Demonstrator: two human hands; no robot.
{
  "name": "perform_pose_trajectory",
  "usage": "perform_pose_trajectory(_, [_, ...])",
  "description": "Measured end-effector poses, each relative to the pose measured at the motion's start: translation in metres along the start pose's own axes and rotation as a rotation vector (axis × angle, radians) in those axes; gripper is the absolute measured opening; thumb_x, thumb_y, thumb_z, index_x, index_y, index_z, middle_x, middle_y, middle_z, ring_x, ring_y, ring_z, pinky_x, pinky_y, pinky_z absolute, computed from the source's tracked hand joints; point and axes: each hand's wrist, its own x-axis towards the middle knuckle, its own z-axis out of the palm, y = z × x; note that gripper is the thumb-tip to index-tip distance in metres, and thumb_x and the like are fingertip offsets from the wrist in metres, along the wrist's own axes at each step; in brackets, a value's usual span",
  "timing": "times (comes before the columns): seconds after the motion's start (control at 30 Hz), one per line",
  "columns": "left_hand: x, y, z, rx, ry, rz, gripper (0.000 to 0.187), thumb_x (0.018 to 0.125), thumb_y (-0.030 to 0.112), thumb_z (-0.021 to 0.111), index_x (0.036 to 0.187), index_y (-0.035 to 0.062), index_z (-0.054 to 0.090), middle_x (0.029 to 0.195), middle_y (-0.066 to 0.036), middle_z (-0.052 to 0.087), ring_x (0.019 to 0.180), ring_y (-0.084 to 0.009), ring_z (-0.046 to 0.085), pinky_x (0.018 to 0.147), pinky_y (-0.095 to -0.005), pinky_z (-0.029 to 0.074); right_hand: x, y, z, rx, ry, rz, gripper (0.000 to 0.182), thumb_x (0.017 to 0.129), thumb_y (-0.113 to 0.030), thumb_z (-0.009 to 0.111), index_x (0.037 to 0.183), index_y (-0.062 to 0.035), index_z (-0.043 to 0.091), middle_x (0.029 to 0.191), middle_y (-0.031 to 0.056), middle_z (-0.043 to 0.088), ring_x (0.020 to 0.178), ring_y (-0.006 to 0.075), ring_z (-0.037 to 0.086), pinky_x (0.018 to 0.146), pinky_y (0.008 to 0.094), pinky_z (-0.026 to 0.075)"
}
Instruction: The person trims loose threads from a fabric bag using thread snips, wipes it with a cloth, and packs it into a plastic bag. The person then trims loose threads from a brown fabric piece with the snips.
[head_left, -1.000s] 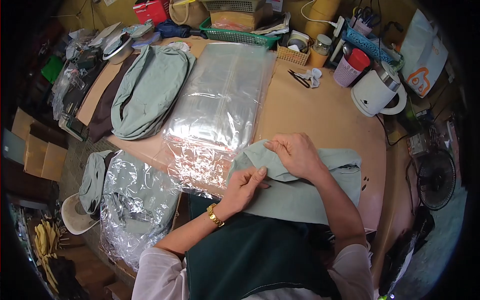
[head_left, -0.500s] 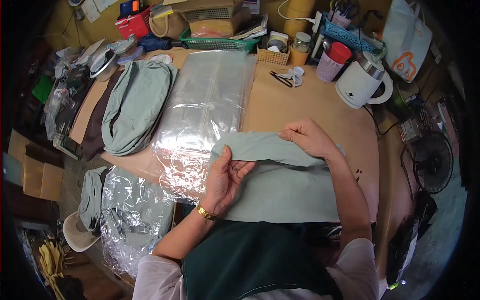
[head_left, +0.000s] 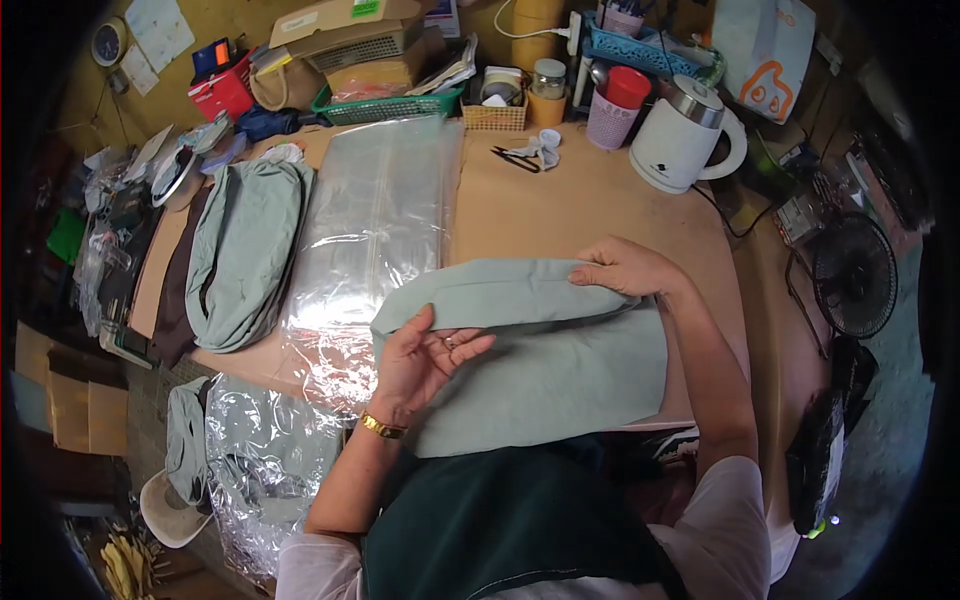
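Note:
A grey-green piece of cloth (head_left: 560,375) lies over the front of the table, its far part lifted in a long folded band. At the left end of that band, my left hand (head_left: 420,360) grips the edge with the thumb on top and the fingers underneath, partly spread. My right hand (head_left: 630,272) pinches the band near its right end, thumb against the bent fingers. To the left of the cloth lies a stack of clear plastic bags (head_left: 370,215). Beyond it rests a bundle of similar grey-green fabric (head_left: 250,250), looped into an oval.
Small black thread snips (head_left: 515,158) lie at the back near a white scrap. A white kettle (head_left: 675,140) stands back right, beside a pink cup holder (head_left: 612,120). Baskets and boxes line the wall. A plastic-wrapped bundle (head_left: 270,460) sits lower left; a black fan (head_left: 855,275) is at right.
My left hand has shifted left along with the cloth's left end, and the band looks straighter and more spread out. My right hand still pinches its right part. The view has turned slightly.

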Motion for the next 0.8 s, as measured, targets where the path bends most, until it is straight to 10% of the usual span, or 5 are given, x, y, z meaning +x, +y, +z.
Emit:
perform_pose_trajectory(0.17, [0.012, -0.017, 0.012, 0.294, -0.104, -0.164, 0.08, 0.098, 0.063, 0.031, 0.135, -0.0059, 0.045, 0.119, -0.017, 0.064, 0.102, -0.0221, 0.064, 0.081, -0.0343, 0.055, -0.01, -0.009, 0.016, 0.022, 0.272, -0.066, 0.039, 0.092, -0.027, 0.066, 0.071, -0.0004, 0.046, 0.062, -0.0025, 0.037, 0.061, 0.009, 0.034, 0.056, 0.0331, 0.034])
perform_pose_trajectory(0.23, [0.028, -0.038, 0.014, 0.458, -0.196, -0.309, 0.08, 0.097, 0.065, 0.032, 0.132, -0.0057, 0.049, 0.114, -0.015, 0.066, 0.094, -0.0174, 0.065, 0.072, -0.0278, 0.054, -0.006, -0.013, 0.029, 0.024, 0.34, -0.123, 0.04, 0.09, -0.035, 0.066, 0.081, 0.0029, 0.058, 0.063, 0.0138, 0.049, 0.062, 0.0143, 0.043, 0.059, 0.0367, 0.04])
perform_pose_trajectory(0.37, [0.05, -0.054, 0.032, 0.693, -0.035, -0.366, 0.067, 0.1, 0.058, 0.035, 0.112, -0.0022, 0.061, 0.087, -0.008, 0.068, 0.074, -0.0097, 0.059, 0.057, -0.0227, 0.044, -0.016, -0.024, 0.022, -0.104, 0.285, -0.036, 0.038, 0.092, -0.035, 0.064, 0.087, 0.003, 0.062, 0.065, 0.0133, 0.055, 0.063, 0.0157, 0.048, 0.062, 0.0372, 0.043])
perform_pose_trajectory(0.43, [0.049, -0.055, 0.044, 0.73, -0.011, -0.312, 0.064, 0.101, 0.056, 0.036, 0.105, -0.0008, 0.064, 0.079, -0.006, 0.067, 0.069, -0.009, 0.058, 0.055, -0.0229, 0.043, -0.018, 0.001, 0.013, 0.304, 0.245, -0.106, 0.032, 0.098, -0.027, 0.06, 0.089, 0.0041, 0.062, 0.074, -0.0014, 0.057, 0.073, 0.0073, 0.047, 0.064, 0.0289, 0.042])
perform_pose_trajectory(0.8, [0.074, -0.064, 0.064, 0.676, 0.085, -0.373, 0.061, 0.1, 0.059, 0.037, 0.085, 0.0049, 0.062, 0.061, 0.0, 0.057, 0.054, -0.0071, 0.049, 0.05, -0.021, 0.035, -0.019, 0.047, 0.022, 0.478, 0.278, -0.076, 0.023, 0.098, -0.019, 0.059, 0.083, -0.002, 0.06, 0.071, -0.0088, 0.048, 0.068, 0.0017, 0.038, 0.059, 0.0207, 0.034])
